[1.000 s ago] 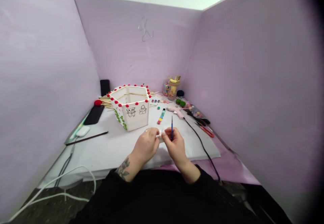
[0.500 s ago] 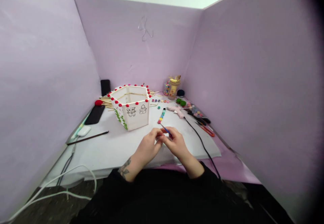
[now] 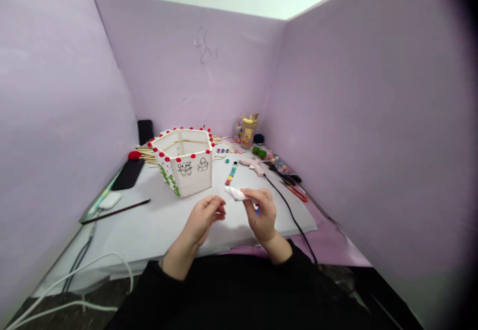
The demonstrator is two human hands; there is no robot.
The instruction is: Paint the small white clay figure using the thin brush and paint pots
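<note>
My right hand (image 3: pixel 263 213) is closed around a thin blue paintbrush (image 3: pixel 257 210) and pinches a small white wad, perhaps tissue (image 3: pixel 236 193), at its tip. My left hand (image 3: pixel 204 218) hovers just left of it, fingers loosely curled, apart from the wad. Both hands are above the white sheet (image 3: pixel 160 220) near the desk's front edge. Behind them stands a white hexagonal box (image 3: pixel 184 162) with red pom-poms on its rim and cartoon drawings on its sides.
A strip of paint pots (image 3: pixel 231 173), a pink glue gun (image 3: pixel 252 165) with black cord (image 3: pixel 289 218), scissors (image 3: pixel 295 190), green pom-poms (image 3: pixel 258 152) and a bead jar (image 3: pixel 246 132) lie behind. A phone (image 3: pixel 128 174), a dark stick (image 3: pixel 115 211) and skewers (image 3: pixel 145 153) sit left. Purple partitions enclose the desk.
The brush swung from upright to low in my right hand. My hands came apart; the white wad now sits with my right hand, and my left hand drew back. The view shifted slightly.
</note>
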